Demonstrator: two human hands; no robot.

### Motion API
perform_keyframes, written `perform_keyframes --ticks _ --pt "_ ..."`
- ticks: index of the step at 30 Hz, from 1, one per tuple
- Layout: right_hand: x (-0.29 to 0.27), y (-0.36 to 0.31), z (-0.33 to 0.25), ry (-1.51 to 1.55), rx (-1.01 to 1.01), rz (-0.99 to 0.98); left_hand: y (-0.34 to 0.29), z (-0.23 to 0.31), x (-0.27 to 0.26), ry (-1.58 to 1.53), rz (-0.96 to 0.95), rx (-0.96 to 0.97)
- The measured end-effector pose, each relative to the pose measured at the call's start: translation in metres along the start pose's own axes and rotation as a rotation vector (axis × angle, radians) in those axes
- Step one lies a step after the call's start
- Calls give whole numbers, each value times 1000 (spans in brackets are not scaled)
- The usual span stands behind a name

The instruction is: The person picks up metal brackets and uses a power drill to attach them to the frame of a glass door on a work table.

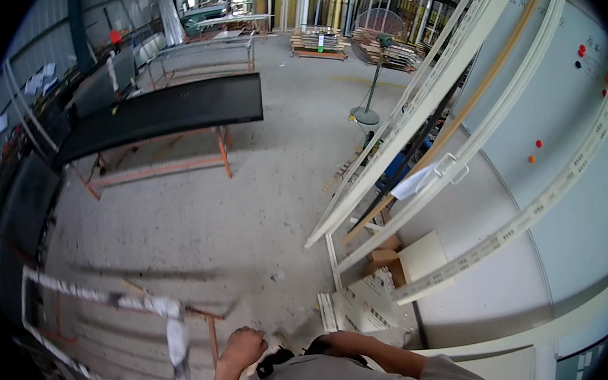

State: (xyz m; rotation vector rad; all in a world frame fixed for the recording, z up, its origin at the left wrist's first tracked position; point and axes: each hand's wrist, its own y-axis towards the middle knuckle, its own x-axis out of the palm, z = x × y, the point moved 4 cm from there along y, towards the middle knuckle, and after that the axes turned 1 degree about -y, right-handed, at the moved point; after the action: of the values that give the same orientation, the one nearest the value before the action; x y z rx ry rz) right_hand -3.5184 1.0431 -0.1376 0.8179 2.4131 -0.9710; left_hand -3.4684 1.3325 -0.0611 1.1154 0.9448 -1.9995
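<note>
My left hand [246,346] is held in front of my body at the lower middle. Its fingers look loosely curled, and nothing shows in them. Beside it, on the left, stands a frame wrapped in white film [177,339] on orange legs; I see no contact between them. My right hand [334,343] is close in front of my grey shirt, with its arm bent across from the right. Its fingers are hidden against something dark [318,346], which I cannot make out. A white panel with printed film [370,303] leans just beyond the right hand.
A black-topped table [176,107] on orange legs stands ahead at the left. Long white profiles [414,131] lean along the right beside a whiteboard [554,99] with coloured magnets. Farther back are a standing fan [366,114] and stacked material [317,42]. A cardboard box [388,260] sits by the profiles.
</note>
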Motion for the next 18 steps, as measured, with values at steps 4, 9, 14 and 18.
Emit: perform_keyframes --ticks 4,9,14,18 --pt "-86 52 54 114 253 180 148 -35 -111 81 127 231" --pt "-179 158 134 131 448 156 342 -72 -144 153 -11 402" --pt "-323 293 192 179 275 173 509 -88 -192 154 -356 300" --pt "-515 367 194 128 239 260 613 -101 -275 89 -346 267"
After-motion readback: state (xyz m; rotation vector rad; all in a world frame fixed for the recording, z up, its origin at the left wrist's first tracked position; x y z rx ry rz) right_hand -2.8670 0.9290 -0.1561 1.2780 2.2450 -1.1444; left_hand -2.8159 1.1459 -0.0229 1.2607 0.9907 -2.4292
